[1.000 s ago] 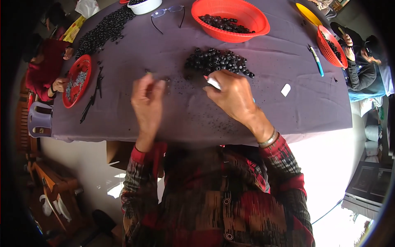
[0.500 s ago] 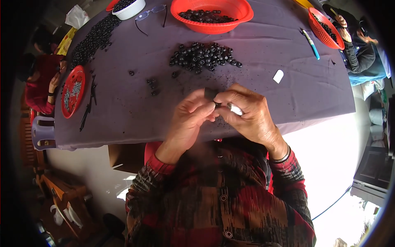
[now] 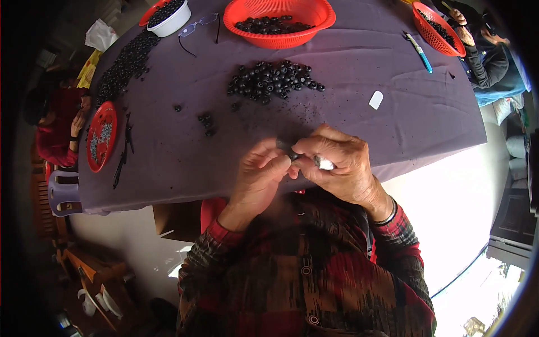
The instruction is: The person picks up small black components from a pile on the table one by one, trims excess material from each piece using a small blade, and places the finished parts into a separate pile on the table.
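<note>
Over the table's near edge my two hands meet, fingertips almost touching. My left hand (image 3: 259,175) pinches a small black round piece (image 3: 293,156), mostly hidden by the fingers. A dark wrap (image 3: 284,145) covers one of its fingers. Closed around a small tool with a white end (image 3: 324,163), my right hand (image 3: 347,164) brings its fingertips against the black piece. The tool's working end is hidden. Beyond the hands lies a heap of black, hollow-looking round pieces (image 3: 272,80), with dark crumbs scattered in front of it. A smaller cluster of black pieces (image 3: 206,123) sits to its left.
A red basin (image 3: 328,25) of black pieces stands at the back, beside glasses (image 3: 199,25) and a white bowl (image 3: 171,23). At left are a red tray (image 3: 112,121) and a long black spread (image 3: 126,70). Rightward lie a blue-white pen (image 3: 421,53) and red basket (image 3: 418,12). Other people sit at both ends.
The whole view has shifted slightly, with the table contents sliding a little in the picture. Both hands keep their hold, fingertips together on the black piece.
</note>
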The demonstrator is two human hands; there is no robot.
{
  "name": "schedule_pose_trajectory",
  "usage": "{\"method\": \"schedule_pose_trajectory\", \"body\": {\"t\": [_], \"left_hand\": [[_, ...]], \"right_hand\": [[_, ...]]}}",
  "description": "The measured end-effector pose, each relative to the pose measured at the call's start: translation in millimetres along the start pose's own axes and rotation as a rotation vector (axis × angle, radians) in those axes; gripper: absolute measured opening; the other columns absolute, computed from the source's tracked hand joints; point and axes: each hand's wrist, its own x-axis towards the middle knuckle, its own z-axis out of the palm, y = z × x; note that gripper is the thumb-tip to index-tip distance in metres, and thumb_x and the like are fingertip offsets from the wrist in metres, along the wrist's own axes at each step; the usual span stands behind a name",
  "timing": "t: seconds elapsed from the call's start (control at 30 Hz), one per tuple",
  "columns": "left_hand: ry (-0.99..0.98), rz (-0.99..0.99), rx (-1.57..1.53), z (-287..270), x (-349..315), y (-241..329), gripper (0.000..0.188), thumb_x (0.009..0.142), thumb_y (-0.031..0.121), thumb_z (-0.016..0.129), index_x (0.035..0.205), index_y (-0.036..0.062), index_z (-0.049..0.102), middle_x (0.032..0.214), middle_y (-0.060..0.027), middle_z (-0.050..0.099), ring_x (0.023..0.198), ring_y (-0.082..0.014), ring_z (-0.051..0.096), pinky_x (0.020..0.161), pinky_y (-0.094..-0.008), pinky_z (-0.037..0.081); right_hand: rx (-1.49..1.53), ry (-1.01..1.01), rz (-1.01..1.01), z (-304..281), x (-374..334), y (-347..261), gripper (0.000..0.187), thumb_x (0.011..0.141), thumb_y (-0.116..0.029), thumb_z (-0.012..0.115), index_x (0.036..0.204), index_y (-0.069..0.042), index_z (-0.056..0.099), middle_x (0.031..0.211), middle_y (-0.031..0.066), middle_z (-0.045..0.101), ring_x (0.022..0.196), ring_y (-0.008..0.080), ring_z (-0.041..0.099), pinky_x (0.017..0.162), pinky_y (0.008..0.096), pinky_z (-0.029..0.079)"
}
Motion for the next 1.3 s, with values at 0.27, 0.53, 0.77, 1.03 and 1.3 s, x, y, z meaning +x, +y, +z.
{"method": "schedule_pose_trajectory", "body": {"t": [0.27,0.53,0.77,1.03,1.3], "left_hand": [[0.045,-0.067,-0.106,5,2,1,0.013,0.091,0.008,0.057,0.102,0.0085,0.062,0.092,-0.0032,0.064,0.08,-0.012,0.058,0.076,-0.0298,0.048],[0.095,-0.027,0.006,-4,1,6,0.011,0.09,0.007,0.059,0.1,0.0076,0.062,0.089,-0.0037,0.064,0.078,-0.0118,0.058,0.074,-0.0284,0.049],[-0.048,-0.025,-0.106,-8,2,3,0.016,0.091,0.01,0.057,0.106,0.0076,0.062,0.097,-0.0022,0.065,0.085,-0.0098,0.06,0.078,-0.025,0.049],[0.172,-0.039,-0.04,1,4,1,0.013,0.091,0.01,0.057,0.102,0.005,0.063,0.089,-0.0039,0.064,0.08,-0.0119,0.059,0.074,-0.0279,0.049],[0.109,-0.012,-0.073,-1,4,4,0.015,0.092,0.007,0.055,0.105,0.0045,0.06,0.091,-0.0048,0.062,0.081,-0.0124,0.057,0.072,-0.0293,0.048]], "right_hand": [[-0.397,0.069,-0.309,15,-16,10,0.036,0.06,0.003,0.071,0.095,0.001,0.064,0.078,0.0049,0.058,0.057,0.0184,0.061,0.048,0.028,0.051],[-0.527,0.038,-0.356,21,-18,9,0.045,0.063,-0.003,0.07,0.107,0.002,0.061,0.082,0.0053,0.056,0.061,0.0178,0.06,0.051,0.0286,0.051],[-0.444,0.072,-0.283,26,-21,16,0.048,0.061,0.0,0.071,0.107,0.003,0.061,0.083,0.0052,0.056,0.062,0.0169,0.061,0.051,0.0273,0.051],[-0.468,0.043,-0.294,22,-22,18,0.041,0.064,0.0,0.071,0.104,0.002,0.062,0.084,0.0062,0.058,0.061,0.0194,0.062,0.05,0.0275,0.051],[-0.155,-0.107,0.12,-4,-20,4,0.019,0.087,-0.011,0.059,0.102,-0.001,0.052,0.079,0.0107,0.058,0.065,0.0296,0.059,0.059,0.033,0.048]]}}
